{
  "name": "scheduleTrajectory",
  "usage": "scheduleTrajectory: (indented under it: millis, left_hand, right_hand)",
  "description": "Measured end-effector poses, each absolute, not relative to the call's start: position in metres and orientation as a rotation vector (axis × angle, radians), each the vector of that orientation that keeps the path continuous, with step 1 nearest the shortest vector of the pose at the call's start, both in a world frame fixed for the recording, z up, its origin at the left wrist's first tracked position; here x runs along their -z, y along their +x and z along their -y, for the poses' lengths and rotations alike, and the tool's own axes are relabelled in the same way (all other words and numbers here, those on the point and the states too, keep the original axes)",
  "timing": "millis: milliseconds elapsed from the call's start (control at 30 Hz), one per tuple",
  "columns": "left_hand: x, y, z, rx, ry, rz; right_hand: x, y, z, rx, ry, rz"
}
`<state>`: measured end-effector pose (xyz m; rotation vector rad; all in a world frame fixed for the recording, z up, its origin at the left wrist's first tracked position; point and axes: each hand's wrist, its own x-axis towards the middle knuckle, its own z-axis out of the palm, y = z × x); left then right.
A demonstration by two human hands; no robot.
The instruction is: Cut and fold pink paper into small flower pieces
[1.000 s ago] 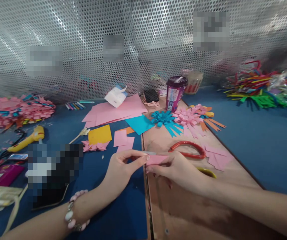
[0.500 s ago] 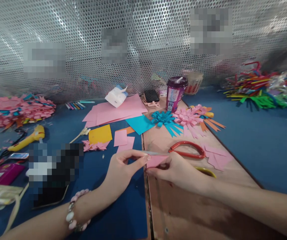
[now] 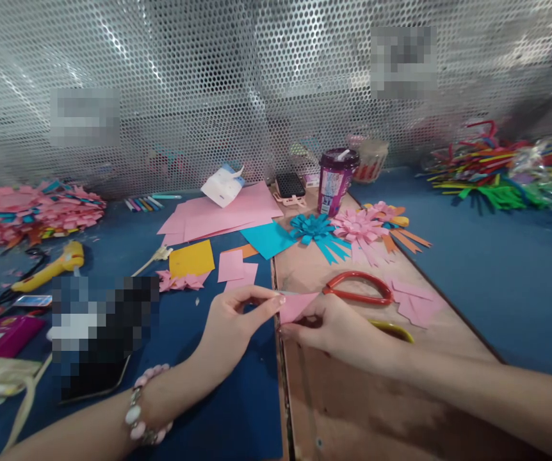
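A small folded piece of pink paper (image 3: pixel 297 307) is held up between both hands over the seam of the table. My left hand (image 3: pixel 237 323), with a beaded bracelet at its wrist, pinches the paper's left corner between thumb and fingers. On the other side, my right hand (image 3: pixel 336 326) grips the right part, its fingertips partly hidden by the paper. Just behind the hands lie red-handled scissors (image 3: pixel 360 288), their blades partly covered by the paper and fingers. A yellow-green handle (image 3: pixel 394 330) shows beyond my right hand.
Pink paper sheets (image 3: pixel 257 203), a blue sheet (image 3: pixel 266 238) and a yellow sheet (image 3: pixel 192 258) lie ahead. Near the purple cup (image 3: pixel 336 182) are a blue paper rosette (image 3: pixel 312 228) and a pink one (image 3: pixel 360 225). A yellow glue gun (image 3: pixel 50 267) and dark tablet-like device (image 3: pixel 98 365) lie left.
The folded pink paper has tilted, so more of its face shows as a triangle. Both hands keep their grip, and my right fingers have shifted slightly. The view has moved a little.
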<state>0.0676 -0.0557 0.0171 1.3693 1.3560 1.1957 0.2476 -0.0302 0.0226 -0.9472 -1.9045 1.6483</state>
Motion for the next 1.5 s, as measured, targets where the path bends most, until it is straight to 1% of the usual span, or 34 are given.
scheduleTrajectory:
  millis: [267,400,533,733,933,1067,1200,1267,1333,1400,1433,1467,1500]
  left_hand:
    - [-0.017,0.068,0.056,-1.193,1.342,-1.352]
    - [-0.017,0.068,0.053,-1.214,1.330,-1.351]
    - [-0.016,0.068,0.051,-1.211,1.330,-1.346]
    - [-0.017,0.068,0.051,-1.186,1.329,-1.319]
    - [-0.014,0.065,0.049,-1.184,1.382,-1.159]
    - [-0.012,0.060,0.051,-1.159,1.792,-1.019]
    - [-0.011,0.056,0.051,-1.097,2.107,-0.892]
    - [-0.013,0.055,0.051,-1.060,2.135,-0.837]
    - [-0.015,0.055,0.052,-1.012,2.103,-0.782]
    - [-0.017,0.056,0.053,-0.996,2.013,-0.760]
    - [-0.018,0.056,0.054,-1.012,1.951,-0.778]
    - [-0.019,0.057,0.054,-1.046,1.880,-0.824]
    - [-0.019,0.057,0.053,-1.094,1.806,-0.900]
  right_hand:
    - [-0.022,0.248,0.029,-1.689,-0.918,1.899]
    - [-0.020,0.248,0.030,-1.610,-1.017,1.957]
    - [-0.018,0.248,0.031,-1.561,-1.019,1.991]
    - [-0.024,0.251,0.031,-1.658,-0.991,1.945]
    - [-0.033,0.256,0.028,-1.921,-0.967,1.748]
    - [-0.040,0.264,0.026,-2.142,-0.881,1.711]
    - [-0.040,0.269,0.026,-2.544,-0.689,1.648]
    - [-0.037,0.269,0.026,-2.745,-0.609,1.515]
    - [-0.033,0.268,0.027,-2.853,-0.580,1.394]
    - [-0.033,0.265,0.029,-2.859,-0.595,1.419]
    - [-0.035,0.264,0.030,-2.811,-0.632,1.497]
    - [-0.037,0.263,0.030,-2.705,-0.703,1.618]
    - [-0.040,0.263,0.030,-2.519,-0.811,1.766]
